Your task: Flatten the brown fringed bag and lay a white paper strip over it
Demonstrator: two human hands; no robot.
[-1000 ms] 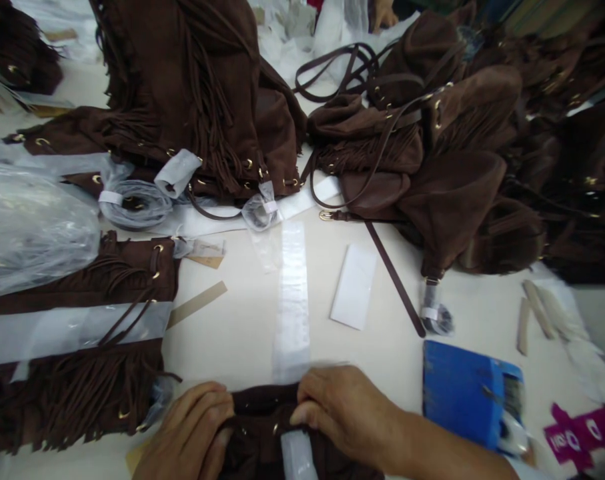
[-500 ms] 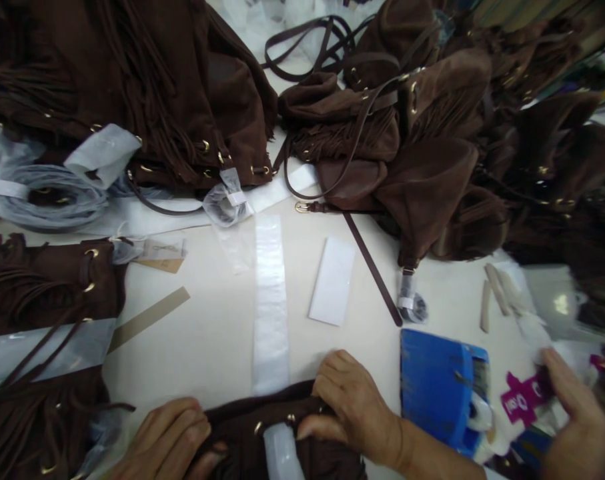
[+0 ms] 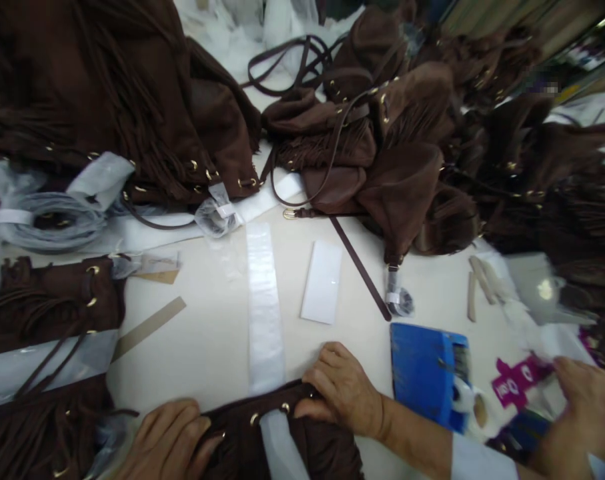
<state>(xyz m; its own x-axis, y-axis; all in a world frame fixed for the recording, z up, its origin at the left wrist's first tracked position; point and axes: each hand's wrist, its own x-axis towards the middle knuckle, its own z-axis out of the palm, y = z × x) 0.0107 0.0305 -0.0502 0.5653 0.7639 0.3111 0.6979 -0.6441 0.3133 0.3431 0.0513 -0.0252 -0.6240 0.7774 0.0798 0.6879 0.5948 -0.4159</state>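
Observation:
A dark brown handbag [image 3: 327, 443] with gold eyelets and fringe lies at the near edge of the table, a strip of translucent plastic [image 3: 278, 440] running across its front. My left hand [image 3: 165, 437] grips the bag's left top corner, fingers over the edge. On the other side, my right hand [image 3: 339, 390] pinches the top rim, thumb in front and fingers behind. Just beyond the bag, a flat white plastic strip [image 3: 265, 307] is laid out on the table. The bag's lower part is cut off by the frame.
Brown fringed bags [image 3: 147, 100] are heaped at the back and left. A white card [image 3: 322, 283], a blue tape dispenser [image 3: 427, 377] and a brown strap [image 3: 361, 267] lie on the table. Another person's hand [image 3: 587, 400] is at the right, by a magenta tag [image 3: 517, 380].
The view has shifted slightly, so the table things appear a little further left. Both my hands keep their hold on the bag. The other person's hand has moved near the magenta tag.

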